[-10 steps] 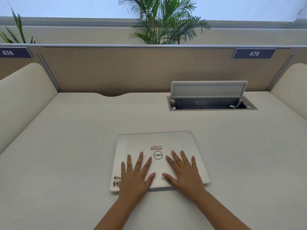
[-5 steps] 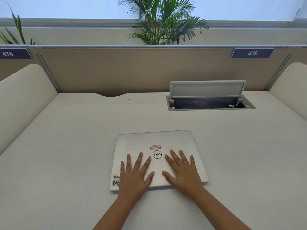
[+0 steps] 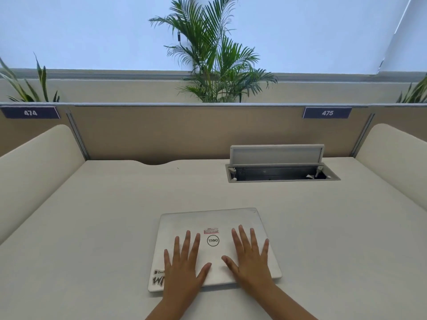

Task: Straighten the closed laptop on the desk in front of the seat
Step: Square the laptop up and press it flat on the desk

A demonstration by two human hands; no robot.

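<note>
A closed white laptop (image 3: 208, 220) with a round logo and stickers lies on the pale desk (image 3: 92, 227), near the front middle. Its far edge runs slightly tilted, the right side a little farther away. My left hand (image 3: 184, 266) lies flat on the lid's left half with fingers spread. Flat on the right half rests my right hand (image 3: 250, 262), fingers also spread. Both palms press on the lid near its front edge; neither hand grips anything.
An open cable box (image 3: 282, 174) with a raised lid sits in the desk at the back right. Cream side panels (image 3: 34, 167) flank the desk. A tan divider (image 3: 184, 130) with tags 474 and 475 stands behind, with a palm plant (image 3: 217, 65) beyond it.
The view has tilted upward, showing more window and plant. Both hands stay flat on the lid, and the laptop's position on the desk looks almost the same.
</note>
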